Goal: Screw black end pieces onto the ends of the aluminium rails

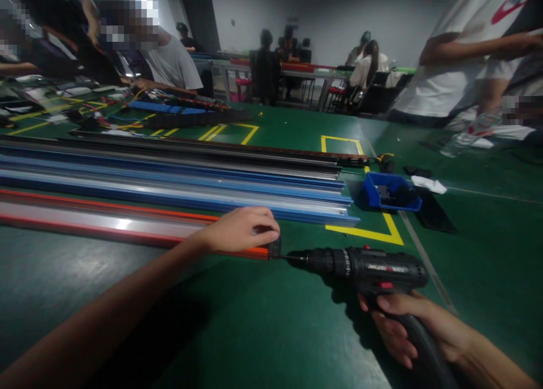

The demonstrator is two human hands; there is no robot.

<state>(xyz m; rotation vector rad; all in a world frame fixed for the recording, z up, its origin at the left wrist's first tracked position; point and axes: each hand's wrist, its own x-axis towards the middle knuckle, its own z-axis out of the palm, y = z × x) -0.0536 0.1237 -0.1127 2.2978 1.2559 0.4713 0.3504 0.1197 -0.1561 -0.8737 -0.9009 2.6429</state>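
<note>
My right hand point(411, 327) is wrapped round the handle of a black cordless drill point(382, 269) with red switches. The drill points left, and its thin bit meets a black end cap point(275, 249) at the right end of an orange-red metal profile point(123, 224). My left hand point(242, 229) rests over that end of the profile, its fingers curled down beside the cap. Part of its grip is hidden behind the hand. Behind the profile lie several blue profiles point(178, 192), side by side.
Black profiles point(212, 151) lie beyond the blue ones. A blue bin point(392, 191) holding small dark parts stands at the right, with a dark flat object point(435, 211) beside it. Yellow tape point(365, 232) marks the green table point(271, 332). Other people work around the table and behind it.
</note>
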